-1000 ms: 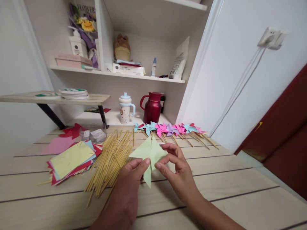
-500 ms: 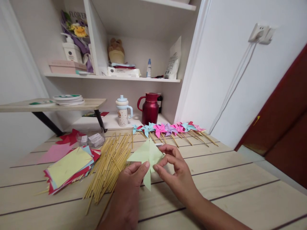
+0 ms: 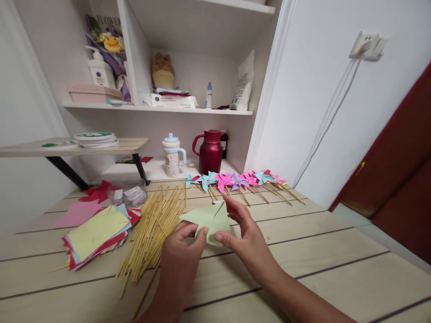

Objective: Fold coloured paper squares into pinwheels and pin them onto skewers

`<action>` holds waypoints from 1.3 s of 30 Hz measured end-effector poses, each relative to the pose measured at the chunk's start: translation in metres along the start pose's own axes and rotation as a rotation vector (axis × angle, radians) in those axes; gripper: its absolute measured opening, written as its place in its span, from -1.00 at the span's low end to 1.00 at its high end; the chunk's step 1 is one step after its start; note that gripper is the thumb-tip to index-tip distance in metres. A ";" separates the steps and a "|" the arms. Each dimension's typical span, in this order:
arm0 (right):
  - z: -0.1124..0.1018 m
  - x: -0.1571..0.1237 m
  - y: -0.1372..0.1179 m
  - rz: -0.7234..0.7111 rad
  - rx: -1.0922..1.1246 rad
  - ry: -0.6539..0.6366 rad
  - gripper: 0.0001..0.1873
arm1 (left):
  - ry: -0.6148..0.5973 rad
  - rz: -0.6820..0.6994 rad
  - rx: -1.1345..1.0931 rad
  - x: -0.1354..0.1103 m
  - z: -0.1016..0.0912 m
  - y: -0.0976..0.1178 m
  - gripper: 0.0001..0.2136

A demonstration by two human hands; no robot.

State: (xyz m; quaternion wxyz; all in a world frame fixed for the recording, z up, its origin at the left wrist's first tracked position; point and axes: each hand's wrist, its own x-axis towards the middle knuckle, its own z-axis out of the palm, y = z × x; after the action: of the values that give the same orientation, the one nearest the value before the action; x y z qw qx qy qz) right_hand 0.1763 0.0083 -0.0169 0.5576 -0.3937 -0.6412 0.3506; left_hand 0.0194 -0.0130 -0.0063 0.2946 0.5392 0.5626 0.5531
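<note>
A light green sheet of paper, with slits cut in it and its lower edge curling, is held between my hands above the table. My left hand pinches its lower left side, thumb on top and fingers bent beneath. At the right edge, my right hand grips it with the thumb in front; the fingers reach up behind and are partly hidden. Just left of the paper lies a loose heap of thin wooden sticks. Beyond my hands rests a row of paper pinwheels on sticks.
A stack of coloured paper lies left, with a pink sheet, red paper and a clear box behind. A cup and red jug stand at the back. A small raised shelf overhangs the left.
The green paper has gone from a folded, pointed shape to a more open, curled sheet. My right hand has shifted its grip along the right edge, and its fingers have straightened.
</note>
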 end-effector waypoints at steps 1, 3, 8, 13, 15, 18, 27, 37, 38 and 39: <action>-0.001 0.001 0.000 0.014 0.005 -0.020 -0.29 | 0.017 0.051 0.035 0.000 0.001 -0.002 -0.84; -0.003 0.002 -0.001 0.041 0.007 -0.051 -0.49 | 0.041 0.155 0.097 0.001 0.002 -0.007 -0.86; -0.007 0.004 -0.003 0.046 0.027 -0.080 -0.83 | 0.096 0.389 0.236 0.001 0.004 -0.010 -0.87; -0.008 0.004 -0.007 0.005 0.018 -0.081 -0.90 | 0.069 0.400 0.254 0.000 0.006 -0.006 -0.86; -0.009 0.003 -0.009 -0.015 -0.008 -0.080 -0.92 | 0.060 0.357 0.228 0.000 0.007 -0.004 -0.87; -0.009 0.001 -0.010 0.052 0.005 -0.044 -0.88 | 0.028 0.271 0.145 -0.001 0.007 -0.003 -0.89; 0.003 0.007 -0.007 0.340 0.553 0.196 -0.69 | 0.137 -0.166 -0.460 0.008 0.006 -0.006 -0.34; 0.027 0.032 -0.033 0.358 0.709 0.146 -0.62 | -0.076 -0.145 -0.759 0.008 0.008 -0.007 -0.19; 0.033 0.031 -0.033 0.361 0.718 0.137 -0.63 | -0.109 -0.127 -0.808 0.005 0.005 -0.002 -0.21; 0.038 0.030 -0.033 0.365 0.731 0.135 -0.64 | -0.129 -0.125 -0.838 0.004 0.002 0.003 -0.27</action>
State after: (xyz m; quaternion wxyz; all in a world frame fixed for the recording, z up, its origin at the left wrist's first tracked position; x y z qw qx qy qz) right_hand 0.1325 0.0200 0.0204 0.6300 -0.2993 -0.3562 0.6218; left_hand 0.0215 -0.0096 -0.0028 0.5557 0.3712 0.3015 0.6801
